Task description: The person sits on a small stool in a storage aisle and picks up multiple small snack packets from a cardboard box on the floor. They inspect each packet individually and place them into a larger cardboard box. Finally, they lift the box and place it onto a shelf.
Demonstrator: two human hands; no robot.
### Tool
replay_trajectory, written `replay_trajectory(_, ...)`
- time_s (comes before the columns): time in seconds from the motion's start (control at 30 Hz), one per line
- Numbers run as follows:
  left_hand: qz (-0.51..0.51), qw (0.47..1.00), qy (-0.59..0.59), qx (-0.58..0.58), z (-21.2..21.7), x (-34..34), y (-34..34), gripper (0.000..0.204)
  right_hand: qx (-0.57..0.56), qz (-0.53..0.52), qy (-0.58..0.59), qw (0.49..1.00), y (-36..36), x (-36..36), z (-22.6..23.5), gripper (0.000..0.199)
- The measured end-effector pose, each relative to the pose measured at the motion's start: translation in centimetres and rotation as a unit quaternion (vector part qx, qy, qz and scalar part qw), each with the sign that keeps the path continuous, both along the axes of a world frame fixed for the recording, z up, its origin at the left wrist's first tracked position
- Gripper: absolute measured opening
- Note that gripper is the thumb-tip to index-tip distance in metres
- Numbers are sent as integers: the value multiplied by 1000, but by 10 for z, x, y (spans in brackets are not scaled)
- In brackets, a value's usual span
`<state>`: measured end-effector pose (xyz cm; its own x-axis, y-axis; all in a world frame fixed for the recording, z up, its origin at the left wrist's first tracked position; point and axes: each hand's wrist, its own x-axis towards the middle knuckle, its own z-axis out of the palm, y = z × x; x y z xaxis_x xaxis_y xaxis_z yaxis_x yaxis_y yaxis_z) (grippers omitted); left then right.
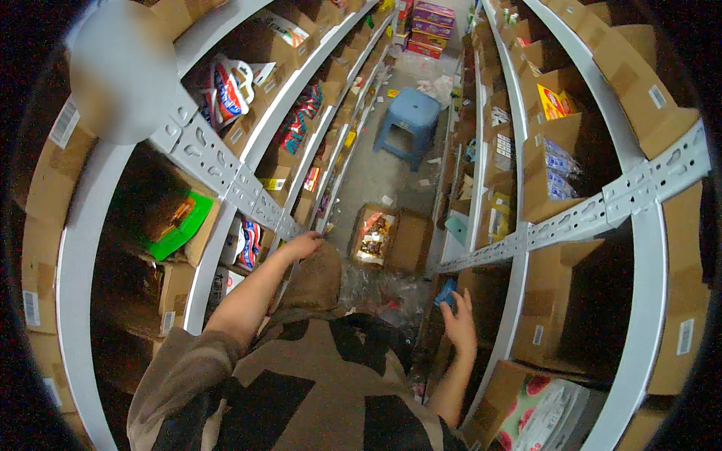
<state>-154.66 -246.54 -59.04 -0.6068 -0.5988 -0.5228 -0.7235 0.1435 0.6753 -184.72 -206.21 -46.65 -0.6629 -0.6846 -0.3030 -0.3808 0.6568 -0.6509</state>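
Narrow aisle with a grey floor (366, 180), strewn with pale scraps. Along both sides, tall perforated metal shelving: left rack (201, 150) and right rack (579, 207), both lined with open cardboard bins of bagged goods. Midway down the aisle, a blue plastic stool (410, 120); beyond, a stack of purple and red boxes (430, 26). Nearer, on the floor, an open carton (412, 240) with shiny packets (377, 233) inside its left part, and crumpled clear film (380, 286) close below. Left hand (303, 246) beside the left rack's inner edge, near the bent knee; impossible to tell whether gripping anything. Right hand (460, 319) low beside the right rack, fingers partly spread; at thumb and fingertips, a small blue item (445, 290), right of the carton, pinched or merely touched: impossible to tell.
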Motion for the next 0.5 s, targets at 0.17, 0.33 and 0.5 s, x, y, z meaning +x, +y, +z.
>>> replay_trajectory(0.17, -56, 997, -39, -29, -52, -45, -42, 61, -16, -48, -68, 996, -14, 3, 14, 58)
replay_trajectory(0.33, -159, 980, -110, 49, -114, -164, -82, 50, -17, -108, -78, 991, -20, -9, 11, 57)
replay_trajectory(0.5, -322, 926, -193, -35, -191, -252, -127, 63, 0, -219, -102, 970, -48, -6, 29, 57)
